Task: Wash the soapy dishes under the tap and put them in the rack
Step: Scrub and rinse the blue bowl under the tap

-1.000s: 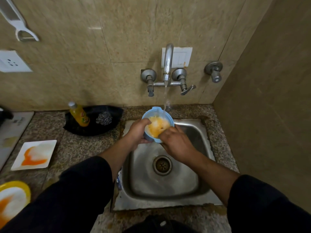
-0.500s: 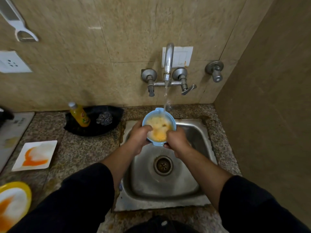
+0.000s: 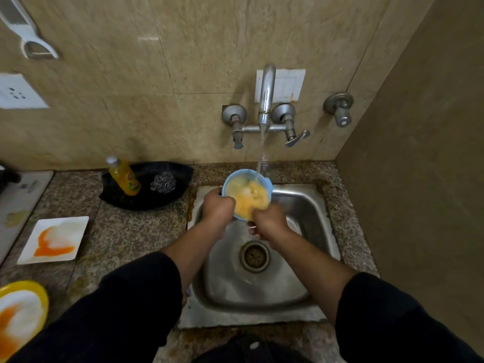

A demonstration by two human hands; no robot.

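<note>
Water (image 3: pixel 262 153) from the wall tap (image 3: pixel 266 95) streams into a light-blue bowl (image 3: pixel 248 195) of orange suds held over the back of the steel sink (image 3: pixel 303 205), the left hand (image 3: pixel 218 208) curling its fingers round the left rim, the right hand (image 3: pixel 269 221) gripping the near side, fingers curled.

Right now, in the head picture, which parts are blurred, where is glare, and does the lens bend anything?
Head view: the blue bowl and the right hand at it are smeared by motion; the drain is sharp; a small glare patch lies on the wall tile; the wide lens bows the tile joints; the sleeves below are nearly black.
</note>
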